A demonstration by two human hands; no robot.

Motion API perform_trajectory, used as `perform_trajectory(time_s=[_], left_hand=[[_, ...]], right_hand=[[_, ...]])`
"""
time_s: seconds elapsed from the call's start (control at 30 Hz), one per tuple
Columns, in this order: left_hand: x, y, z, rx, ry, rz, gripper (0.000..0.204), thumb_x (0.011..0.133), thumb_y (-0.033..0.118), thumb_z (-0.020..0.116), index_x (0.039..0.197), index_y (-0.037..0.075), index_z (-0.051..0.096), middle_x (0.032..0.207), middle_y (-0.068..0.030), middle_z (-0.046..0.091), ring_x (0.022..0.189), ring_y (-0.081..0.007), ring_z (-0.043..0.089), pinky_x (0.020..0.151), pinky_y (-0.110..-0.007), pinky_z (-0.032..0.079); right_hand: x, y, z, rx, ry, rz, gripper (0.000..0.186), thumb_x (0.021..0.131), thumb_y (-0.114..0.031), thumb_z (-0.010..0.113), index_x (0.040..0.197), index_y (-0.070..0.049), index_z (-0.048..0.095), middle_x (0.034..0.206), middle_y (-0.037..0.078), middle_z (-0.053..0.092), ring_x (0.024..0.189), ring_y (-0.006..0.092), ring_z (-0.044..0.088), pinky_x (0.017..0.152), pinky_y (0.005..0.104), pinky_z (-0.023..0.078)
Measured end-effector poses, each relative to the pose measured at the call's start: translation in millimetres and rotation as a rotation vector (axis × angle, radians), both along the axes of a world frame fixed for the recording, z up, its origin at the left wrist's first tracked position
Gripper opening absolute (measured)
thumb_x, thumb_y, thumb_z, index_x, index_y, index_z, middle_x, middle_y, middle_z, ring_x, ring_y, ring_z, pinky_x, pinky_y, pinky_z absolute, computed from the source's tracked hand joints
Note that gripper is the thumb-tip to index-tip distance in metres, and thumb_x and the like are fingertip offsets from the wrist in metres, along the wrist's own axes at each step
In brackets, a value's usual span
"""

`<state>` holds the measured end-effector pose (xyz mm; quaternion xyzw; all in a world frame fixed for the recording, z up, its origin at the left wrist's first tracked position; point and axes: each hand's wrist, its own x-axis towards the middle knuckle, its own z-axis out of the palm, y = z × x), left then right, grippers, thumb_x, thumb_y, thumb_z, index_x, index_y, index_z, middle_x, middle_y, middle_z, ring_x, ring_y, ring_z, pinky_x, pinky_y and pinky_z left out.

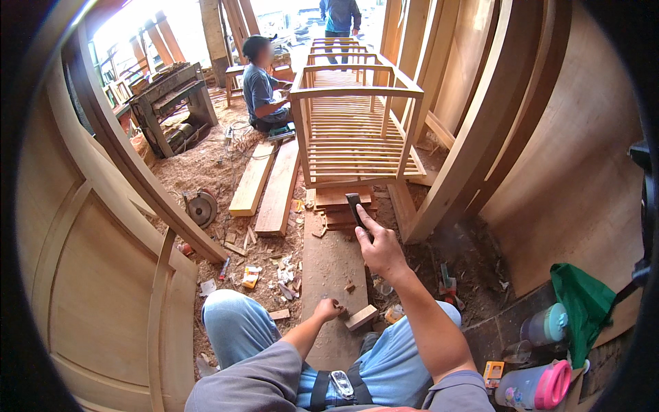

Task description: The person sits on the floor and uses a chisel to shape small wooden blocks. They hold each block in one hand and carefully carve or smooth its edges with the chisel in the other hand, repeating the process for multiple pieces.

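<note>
My right hand [382, 251] is raised in front of me, its fingers closed round a dark, narrow tool [355, 207] whose kind I cannot make out. The index finger lies stretched along it. Lower down, between my knees, my left hand [329, 310] is closed over a long plank [333, 268]. What its fingers hold, if anything, is too small to tell. Beside that hand a short wood block [361, 317] lies on the plank. Small chips are scattered over the plank's surface.
A long slatted wooden frame [357, 90] stands ahead, with a seated person [264, 89] at its left. Two thick timbers [280, 196] and a circular saw [201, 207] lie among shavings. Panels lean on both sides. Bottles [535, 386] and a green bag [580, 302] are at right.
</note>
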<state>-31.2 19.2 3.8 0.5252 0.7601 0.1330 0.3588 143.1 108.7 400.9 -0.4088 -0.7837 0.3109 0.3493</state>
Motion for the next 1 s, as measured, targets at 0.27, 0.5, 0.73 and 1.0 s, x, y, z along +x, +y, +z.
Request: perform_trajectory(time_s=[0.27,0.5,0.73,1.0], left_hand=[[1.6,-2.4,2.9,-0.008,-0.011,0.009,0.059,0.082,0.052,0.079,0.119,0.005,0.075,0.111,-0.0190,0.076,0.105,-0.0332,0.073,0.093,-0.042,0.057],[1.8,-2.3,2.2,0.004,-0.002,-0.005,0.057,0.083,0.050,0.078,0.119,0.007,0.075,0.110,-0.0188,0.076,0.104,-0.0336,0.073,0.093,-0.042,0.058],[0.9,-0.3,-6.9,0.007,-0.013,-0.018,0.056,0.083,0.050,0.079,0.119,0.007,0.075,0.112,-0.0192,0.076,0.107,-0.0349,0.072,0.094,-0.043,0.057],[4.8,-1.1,1.1,0.006,0.001,-0.008,0.056,0.083,0.050,0.077,0.121,0.009,0.075,0.117,-0.0189,0.074,0.112,-0.0344,0.070,0.097,-0.044,0.056]], right_hand=[[0.2,-0.3,0.8,-0.011,-0.018,-0.001,0.054,0.100,-0.029,0.057,0.153,-0.020,0.049,0.073,0.030,0.065,0.074,0.0449,0.071,0.070,0.0540,0.052],[-1.3,1.8,-2.9,0.039,-0.006,0.012,0.054,0.101,-0.030,0.057,0.153,-0.020,0.048,0.072,0.030,0.064,0.074,0.0450,0.070,0.071,0.0547,0.052],[-1.3,1.6,-2.5,0.002,-0.008,0.021,0.055,0.100,-0.030,0.058,0.154,-0.020,0.048,0.072,0.030,0.064,0.074,0.0454,0.070,0.071,0.0543,0.052],[-1.6,1.0,-0.9,-0.015,-0.003,0.019,0.054,0.100,-0.029,0.058,0.153,-0.020,0.049,0.074,0.031,0.065,0.075,0.0457,0.071,0.071,0.0541,0.052]])
